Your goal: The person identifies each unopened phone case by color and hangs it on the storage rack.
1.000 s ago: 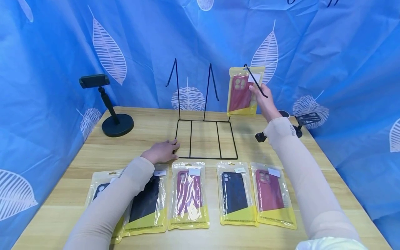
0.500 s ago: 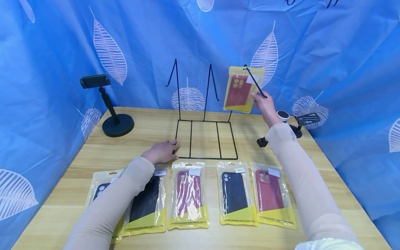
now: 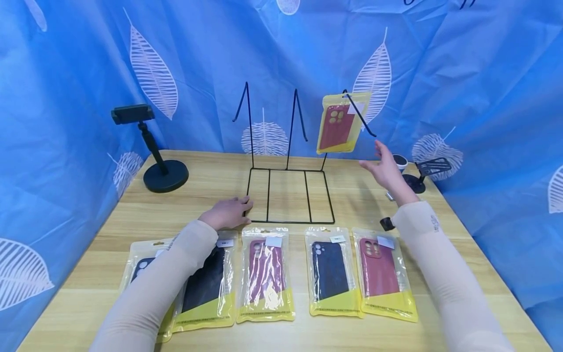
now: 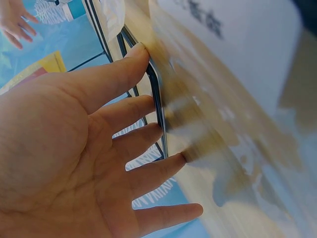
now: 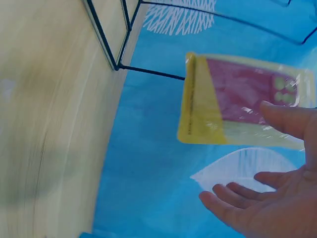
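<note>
A black wire display rack (image 3: 288,195) stands at the table's middle, with three upright hooks. A yellow-edged bag holding a red phone case (image 3: 339,124) (image 5: 242,101) hangs on the rightmost hook (image 3: 358,115). My right hand (image 3: 387,168) (image 5: 262,203) floats open below and right of that bag, touching nothing. My left hand (image 3: 228,212) (image 4: 99,144) lies flat on the table with straight fingers against the rack's front-left corner. Several bagged cases lie in a row in front: black (image 3: 208,286), red (image 3: 265,274), black (image 3: 331,271), red (image 3: 381,269).
A black phone stand (image 3: 151,156) rises at the back left of the wooden table (image 3: 176,205). Small black holders (image 3: 424,171) sit at the back right. A blue leaf-printed cloth (image 3: 88,73) walls in the table on three sides.
My right hand let go of the hanging red case bag and drew back down and to the right. The bag now hangs free on the hook. The left hand stayed put.
</note>
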Demonstrator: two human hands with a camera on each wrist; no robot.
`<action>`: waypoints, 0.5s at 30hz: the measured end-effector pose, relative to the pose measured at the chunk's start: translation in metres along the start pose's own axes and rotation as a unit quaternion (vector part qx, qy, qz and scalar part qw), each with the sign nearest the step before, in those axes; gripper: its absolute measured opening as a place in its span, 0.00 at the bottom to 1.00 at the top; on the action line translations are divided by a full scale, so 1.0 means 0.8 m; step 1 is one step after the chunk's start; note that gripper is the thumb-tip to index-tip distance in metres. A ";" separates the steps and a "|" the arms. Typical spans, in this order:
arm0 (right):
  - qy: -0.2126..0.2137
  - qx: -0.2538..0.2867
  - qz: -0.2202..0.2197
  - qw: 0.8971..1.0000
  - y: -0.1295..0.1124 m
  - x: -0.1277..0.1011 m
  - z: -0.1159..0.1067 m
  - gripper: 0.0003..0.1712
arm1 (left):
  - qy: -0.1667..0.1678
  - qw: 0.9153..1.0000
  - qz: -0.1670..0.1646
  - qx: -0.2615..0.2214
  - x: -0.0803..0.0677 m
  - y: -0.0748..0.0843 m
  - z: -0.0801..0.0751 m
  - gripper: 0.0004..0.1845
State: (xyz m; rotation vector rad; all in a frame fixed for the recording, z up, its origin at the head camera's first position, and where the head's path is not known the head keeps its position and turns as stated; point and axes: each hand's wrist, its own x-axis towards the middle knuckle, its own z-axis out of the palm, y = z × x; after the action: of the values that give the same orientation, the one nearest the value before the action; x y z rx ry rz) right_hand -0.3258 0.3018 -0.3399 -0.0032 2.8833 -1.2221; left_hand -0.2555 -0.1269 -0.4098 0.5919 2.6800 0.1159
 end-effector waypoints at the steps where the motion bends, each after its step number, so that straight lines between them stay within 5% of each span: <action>1: -0.009 -0.017 -0.013 1.000 0.001 -0.009 -0.001 0.54 | 0.000 1.000 0.000 0.000 0.000 0.000 0.000 0.34; 4: -0.086 -0.103 -0.045 0.990 0.010 -0.036 -0.005 0.47 | 0.000 1.000 0.002 0.002 0.001 -0.001 0.001 0.34; 9: -0.270 -0.239 -0.026 0.932 0.036 -0.071 -0.005 0.40 | 0.002 1.000 0.004 0.000 0.001 -0.001 0.001 0.34; 11: -0.306 -0.263 0.011 0.915 0.048 -0.079 -0.005 0.40 | 0.002 1.000 0.003 -0.004 0.001 -0.001 0.000 0.34; 15: -0.312 -0.289 0.059 0.903 0.072 -0.089 -0.006 0.42 | 0.000 1.000 0.000 -0.008 0.001 0.000 0.000 0.34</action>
State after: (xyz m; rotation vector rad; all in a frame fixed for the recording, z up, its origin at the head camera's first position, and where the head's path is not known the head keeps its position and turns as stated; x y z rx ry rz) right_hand -0.2547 0.3458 -0.3775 -0.1844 2.4857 -0.2251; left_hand -0.2561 -0.1270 -0.4100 0.5882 2.6763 0.1376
